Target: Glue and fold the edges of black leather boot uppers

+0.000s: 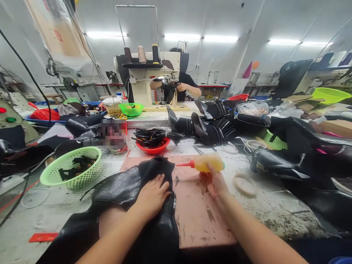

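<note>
My left hand lies flat, fingers stretched out, on a black leather piece that looks like part of a boot upper. A zipper runs along the piece's right edge. In my right hand is a yellowish squeeze bottle with a red pointed nozzle. The bottle is held nearly level, its tip pointing left, near the top of the leather and apart from it as far as I can see. Beneath both hands lies a pink board, partly covered by the leather.
A green basket with black pieces stands left. Black strips fill a red bowl ahead. Tape rolls and black leather goods lie right. Black boot parts sit behind. Across the table, a person works at a sewing machine.
</note>
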`<action>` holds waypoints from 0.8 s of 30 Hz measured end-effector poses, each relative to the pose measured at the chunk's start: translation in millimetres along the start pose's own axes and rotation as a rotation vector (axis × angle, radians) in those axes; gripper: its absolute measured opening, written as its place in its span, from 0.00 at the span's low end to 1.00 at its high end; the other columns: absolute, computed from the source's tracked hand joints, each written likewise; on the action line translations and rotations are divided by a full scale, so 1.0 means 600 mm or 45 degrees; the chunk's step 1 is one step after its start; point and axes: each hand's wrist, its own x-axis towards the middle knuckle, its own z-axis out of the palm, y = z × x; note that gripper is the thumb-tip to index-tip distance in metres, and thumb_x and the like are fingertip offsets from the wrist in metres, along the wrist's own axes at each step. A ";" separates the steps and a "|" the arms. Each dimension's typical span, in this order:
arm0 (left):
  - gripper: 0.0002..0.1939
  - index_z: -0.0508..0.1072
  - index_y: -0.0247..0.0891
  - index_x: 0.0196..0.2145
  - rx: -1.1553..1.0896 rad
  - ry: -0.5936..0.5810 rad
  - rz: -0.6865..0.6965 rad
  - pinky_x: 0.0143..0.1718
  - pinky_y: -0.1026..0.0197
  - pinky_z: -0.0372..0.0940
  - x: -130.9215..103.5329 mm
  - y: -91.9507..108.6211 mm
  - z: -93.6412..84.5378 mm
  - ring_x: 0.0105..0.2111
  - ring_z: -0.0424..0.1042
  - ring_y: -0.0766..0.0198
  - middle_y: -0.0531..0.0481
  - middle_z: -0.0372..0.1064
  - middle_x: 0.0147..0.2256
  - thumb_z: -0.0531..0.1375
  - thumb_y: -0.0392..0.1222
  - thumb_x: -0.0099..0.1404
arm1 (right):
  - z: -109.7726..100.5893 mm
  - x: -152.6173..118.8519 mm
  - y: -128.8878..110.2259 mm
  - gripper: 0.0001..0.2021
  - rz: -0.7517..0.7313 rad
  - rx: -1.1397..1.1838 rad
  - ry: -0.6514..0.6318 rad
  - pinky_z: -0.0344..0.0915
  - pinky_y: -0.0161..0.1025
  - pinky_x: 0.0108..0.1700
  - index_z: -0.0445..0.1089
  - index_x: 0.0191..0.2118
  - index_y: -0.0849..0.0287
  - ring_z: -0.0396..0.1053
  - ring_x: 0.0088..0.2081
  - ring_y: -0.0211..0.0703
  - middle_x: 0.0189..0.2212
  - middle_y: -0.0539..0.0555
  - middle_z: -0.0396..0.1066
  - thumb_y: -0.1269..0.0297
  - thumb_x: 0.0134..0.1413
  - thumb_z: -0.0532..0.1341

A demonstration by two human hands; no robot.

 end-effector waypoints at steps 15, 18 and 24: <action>0.24 0.57 0.36 0.58 0.019 0.031 -0.071 0.52 0.52 0.59 0.014 -0.004 0.016 0.57 0.55 0.53 0.43 0.50 0.59 0.46 0.45 0.67 | 0.044 0.077 0.029 0.27 -0.290 -0.353 -0.018 0.65 0.36 0.22 0.66 0.34 0.62 0.65 0.22 0.37 0.27 0.49 0.68 0.54 0.23 0.71; 0.24 0.57 0.35 0.58 0.023 0.035 -0.073 0.52 0.52 0.59 0.015 -0.002 0.016 0.57 0.55 0.53 0.43 0.50 0.59 0.46 0.45 0.66 | 0.044 0.076 0.030 0.27 -0.293 -0.376 -0.017 0.65 0.37 0.23 0.66 0.33 0.62 0.65 0.22 0.38 0.26 0.50 0.68 0.53 0.24 0.70; 0.24 0.57 0.34 0.57 0.027 0.071 -0.065 0.51 0.52 0.60 0.014 -0.002 0.021 0.56 0.56 0.53 0.42 0.51 0.58 0.46 0.45 0.66 | 0.044 0.076 0.031 0.27 -0.295 -0.384 -0.009 0.67 0.37 0.24 0.66 0.34 0.63 0.66 0.24 0.39 0.28 0.51 0.68 0.52 0.25 0.70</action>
